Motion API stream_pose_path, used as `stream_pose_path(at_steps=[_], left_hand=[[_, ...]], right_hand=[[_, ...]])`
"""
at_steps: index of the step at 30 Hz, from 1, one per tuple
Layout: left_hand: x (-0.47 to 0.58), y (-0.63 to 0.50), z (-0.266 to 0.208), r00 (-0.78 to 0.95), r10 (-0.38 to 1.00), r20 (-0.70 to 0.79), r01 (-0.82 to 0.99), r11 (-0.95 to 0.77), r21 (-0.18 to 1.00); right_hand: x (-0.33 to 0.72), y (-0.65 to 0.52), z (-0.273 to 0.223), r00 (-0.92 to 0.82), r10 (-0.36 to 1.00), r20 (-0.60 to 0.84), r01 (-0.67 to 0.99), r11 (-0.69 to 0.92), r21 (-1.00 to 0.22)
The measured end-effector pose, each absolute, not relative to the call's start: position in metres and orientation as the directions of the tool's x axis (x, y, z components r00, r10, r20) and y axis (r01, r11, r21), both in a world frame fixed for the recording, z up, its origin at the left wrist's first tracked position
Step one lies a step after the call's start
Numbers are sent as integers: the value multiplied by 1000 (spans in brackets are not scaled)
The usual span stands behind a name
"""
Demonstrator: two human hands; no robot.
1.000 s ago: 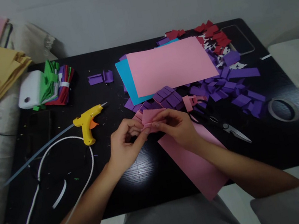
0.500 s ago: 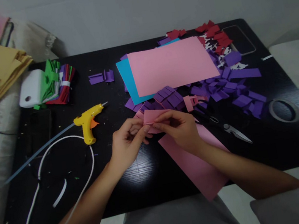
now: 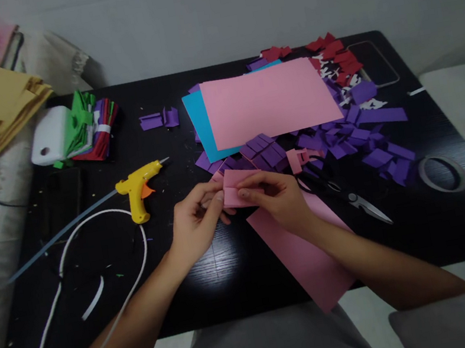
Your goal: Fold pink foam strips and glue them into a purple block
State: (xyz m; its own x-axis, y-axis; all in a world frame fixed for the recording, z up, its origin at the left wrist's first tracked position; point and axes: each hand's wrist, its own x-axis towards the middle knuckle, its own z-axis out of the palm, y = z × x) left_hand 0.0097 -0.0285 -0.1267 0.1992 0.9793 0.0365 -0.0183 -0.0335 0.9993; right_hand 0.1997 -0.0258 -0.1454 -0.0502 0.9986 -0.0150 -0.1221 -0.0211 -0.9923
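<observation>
Creasing the folded pink paper (image 3: 235, 177) well calls for its edges to be matched first, and for pressure to be run outward along the fold from the middle, so that no skew is left. The paper is held between both hands above the dark surface (image 3: 450, 231), near the purple folded pieces (image 3: 262, 151). Its right side is pinched by thumb and forefinger of the right hand (image 3: 284, 196); its left edge is gripped by the left hand (image 3: 194, 212), nearly closed at the tips. No brand, label or writing can be read, the yellow glue gun (image 3: 136, 198) included.
</observation>
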Motion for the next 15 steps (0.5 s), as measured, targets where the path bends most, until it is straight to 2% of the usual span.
stream_pose_path(at_steps=[6,15], left_hand=[[7,-28,-129,216,976,27,1,-28,1000],[7,-28,-127,195,980,49,30,-56,998]], right_hand=[[199,-27,-144,-94,996,-5,-169,-21,-985],[200,-29,-143,-176,981,82,-101,65,-993]])
